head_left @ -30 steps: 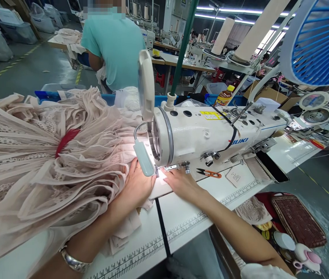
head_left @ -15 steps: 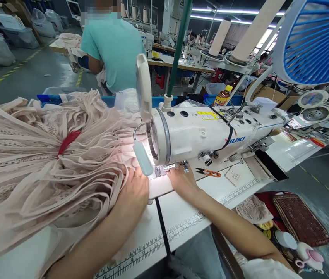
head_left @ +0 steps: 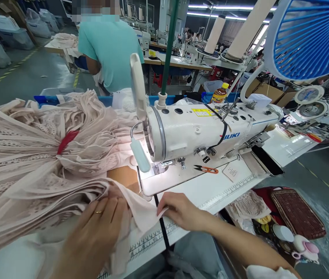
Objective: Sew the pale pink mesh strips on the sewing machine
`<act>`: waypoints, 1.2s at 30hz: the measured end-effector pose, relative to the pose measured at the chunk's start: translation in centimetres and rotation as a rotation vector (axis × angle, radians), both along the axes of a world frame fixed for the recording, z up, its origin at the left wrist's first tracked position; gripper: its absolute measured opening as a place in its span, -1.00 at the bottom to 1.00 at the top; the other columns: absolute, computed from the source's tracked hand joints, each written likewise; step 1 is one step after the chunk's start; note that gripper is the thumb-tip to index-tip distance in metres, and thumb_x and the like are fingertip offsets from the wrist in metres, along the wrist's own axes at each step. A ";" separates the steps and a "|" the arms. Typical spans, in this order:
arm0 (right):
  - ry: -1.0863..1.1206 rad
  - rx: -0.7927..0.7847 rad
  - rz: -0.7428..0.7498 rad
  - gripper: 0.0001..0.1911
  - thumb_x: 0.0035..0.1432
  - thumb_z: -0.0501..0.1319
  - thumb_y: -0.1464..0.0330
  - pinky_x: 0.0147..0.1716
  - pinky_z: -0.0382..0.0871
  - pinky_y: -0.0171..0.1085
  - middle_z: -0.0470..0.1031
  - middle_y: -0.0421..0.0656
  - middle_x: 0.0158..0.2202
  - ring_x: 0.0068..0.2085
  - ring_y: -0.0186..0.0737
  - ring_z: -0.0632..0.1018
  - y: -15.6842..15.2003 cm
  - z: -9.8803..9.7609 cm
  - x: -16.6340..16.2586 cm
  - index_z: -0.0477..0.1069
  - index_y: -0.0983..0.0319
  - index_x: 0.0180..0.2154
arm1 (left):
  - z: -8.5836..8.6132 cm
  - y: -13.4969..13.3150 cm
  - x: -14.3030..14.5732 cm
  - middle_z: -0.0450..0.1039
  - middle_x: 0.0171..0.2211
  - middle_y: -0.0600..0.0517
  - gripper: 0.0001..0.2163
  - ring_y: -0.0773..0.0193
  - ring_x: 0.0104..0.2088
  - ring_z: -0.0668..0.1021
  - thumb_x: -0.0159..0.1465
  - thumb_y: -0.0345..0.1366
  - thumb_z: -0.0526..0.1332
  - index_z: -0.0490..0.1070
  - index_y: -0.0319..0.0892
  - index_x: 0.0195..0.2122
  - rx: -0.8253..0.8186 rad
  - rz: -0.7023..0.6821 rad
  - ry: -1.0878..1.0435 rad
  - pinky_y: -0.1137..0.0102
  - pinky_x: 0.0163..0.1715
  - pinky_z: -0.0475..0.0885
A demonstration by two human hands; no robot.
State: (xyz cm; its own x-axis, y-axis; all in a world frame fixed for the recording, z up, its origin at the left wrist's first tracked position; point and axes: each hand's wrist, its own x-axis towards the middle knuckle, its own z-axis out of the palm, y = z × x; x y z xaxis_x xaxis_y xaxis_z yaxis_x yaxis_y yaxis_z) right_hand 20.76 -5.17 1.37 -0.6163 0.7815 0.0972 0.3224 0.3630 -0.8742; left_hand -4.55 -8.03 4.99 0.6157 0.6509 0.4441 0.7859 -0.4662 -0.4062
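My right hand (head_left: 180, 211) pinches the corner of a pale pink fabric piece (head_left: 141, 211) just in front of the sewing machine (head_left: 187, 130). Over on the left, my left hand (head_left: 99, 223), a ring on one finger, has its fingers closed on the folded edge of the same fabric; its thumb is hidden. Behind that hand lies a large bundle of pale pink fabric pieces (head_left: 36, 155), gathered with a red tie (head_left: 67, 141). Under the lit needle area, the presser foot and metal plate (head_left: 160, 167) show no hand beside them.
Orange thread snips (head_left: 206, 169) and a small paper label (head_left: 230, 171) lie on the machine table. A ruler tape (head_left: 225, 195) runs along its front edge. A blue fan (head_left: 312, 42) hangs at upper right. A person in a turquoise shirt (head_left: 110, 54) sits ahead.
Both hands have left the needle area and come toward me, the left one also leftward. A fabric piece is now stretched between them, and brown table surface shows beside the machine bed.
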 end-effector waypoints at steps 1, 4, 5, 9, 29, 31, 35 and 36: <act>0.096 -0.199 -0.081 -0.86 0.29 0.18 0.27 -0.33 0.43 -0.27 0.49 -0.17 -0.36 -0.32 -0.25 0.54 0.0 0.0 0.6 0.35 0.19 -0.29 | -0.2 -0.1 0.5 0.47 -0.30 -0.11 -0.73 0.09 -0.26 0.53 0.27 -0.58 0.00 0.48 -0.30 -0.19 -0.022 -0.016 -0.011 0.15 -0.06 0.41; 0.299 -0.692 -0.182 -0.57 0.14 0.27 -0.01 -0.53 0.41 -0.29 0.44 -0.27 -0.50 -0.53 -0.26 0.54 -0.3 -0.2 1.4 0.21 0.18 -0.30 | -1.4 0.6 2.6 0.50 -0.05 -0.11 -0.63 0.03 0.00 0.50 0.28 -0.54 -0.02 0.47 -0.20 0.00 -0.091 -0.194 -0.045 0.13 0.07 0.32; 0.326 -0.784 -0.181 -0.50 0.09 0.30 -0.06 -0.56 0.41 -0.29 0.44 -0.28 -0.53 -0.58 -0.25 0.54 -0.5 -0.4 1.5 0.18 0.17 -0.30 | -2.1 1.0 3.3 0.45 0.10 -0.08 -0.58 0.02 0.14 0.43 0.29 -0.51 -0.02 0.43 -0.15 0.10 -0.138 -0.275 -0.028 0.11 0.16 0.24; 0.249 -0.803 -0.204 -0.48 0.08 0.26 -0.09 -0.58 0.42 -0.26 0.49 -0.27 -0.52 -0.61 -0.23 0.53 -1.0 -0.2 2.0 0.19 0.16 -0.21 | -5.2 2.3 4.3 0.37 0.21 -0.15 -0.52 -0.11 0.19 0.40 0.29 -0.38 0.01 0.33 -0.18 0.24 -0.187 -0.250 -0.052 -0.01 0.20 0.17; -0.806 0.510 -1.258 -0.68 0.29 0.00 0.32 -0.23 0.30 -0.16 0.54 0.04 -0.29 -0.25 -0.05 0.50 2.2 4.5 17.3 0.50 0.27 -0.30 | -3.2 6.6 6.4 0.55 -0.16 -0.30 -0.64 0.01 -0.17 0.57 0.24 -0.67 0.00 0.50 -0.47 -0.04 0.046 -0.259 0.098 0.23 -0.21 0.42; -0.614 0.540 -1.214 -0.66 0.32 -0.02 0.27 -0.28 0.32 -0.20 0.52 -0.03 -0.37 -0.32 -0.11 0.49 2.5 4.4 14.8 0.48 0.26 -0.26 | -3.3 6.7 6.3 0.56 -0.11 -0.29 -0.60 0.00 -0.13 0.57 0.23 -0.69 -0.01 0.47 -0.47 0.02 0.044 -0.269 0.069 0.22 -0.19 0.42; -0.378 0.130 -0.677 -0.76 0.31 0.04 0.26 -0.44 0.32 -0.30 0.44 -0.25 -0.55 -0.52 -0.24 0.44 4.6 2.9 8.2 0.44 0.20 -0.22 | -3.7 6.2 6.4 0.55 -0.04 -0.28 -0.61 0.00 -0.05 0.57 0.26 -0.66 -0.03 0.49 -0.46 0.00 0.009 -0.282 0.051 0.21 -0.10 0.43; -0.395 0.106 -0.610 -0.79 0.31 0.05 0.29 -0.42 0.34 -0.30 0.45 -0.25 -0.54 -0.50 -0.23 0.46 5.3 2.5 6.7 0.44 0.20 -0.22 | -3.9 6.0 6.5 0.54 -0.01 -0.28 -0.61 0.00 -0.02 0.56 0.27 -0.65 -0.03 0.49 -0.47 0.00 -0.005 -0.282 0.049 0.21 -0.05 0.43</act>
State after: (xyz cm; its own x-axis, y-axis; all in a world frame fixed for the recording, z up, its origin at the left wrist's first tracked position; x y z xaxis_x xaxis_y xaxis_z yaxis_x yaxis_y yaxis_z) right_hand 27.43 0.17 3.84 -0.0791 0.9955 0.0515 0.7781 0.0940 -0.6211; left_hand 1.94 -2.04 1.09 0.7936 0.4527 0.4065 0.6041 -0.6661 -0.4375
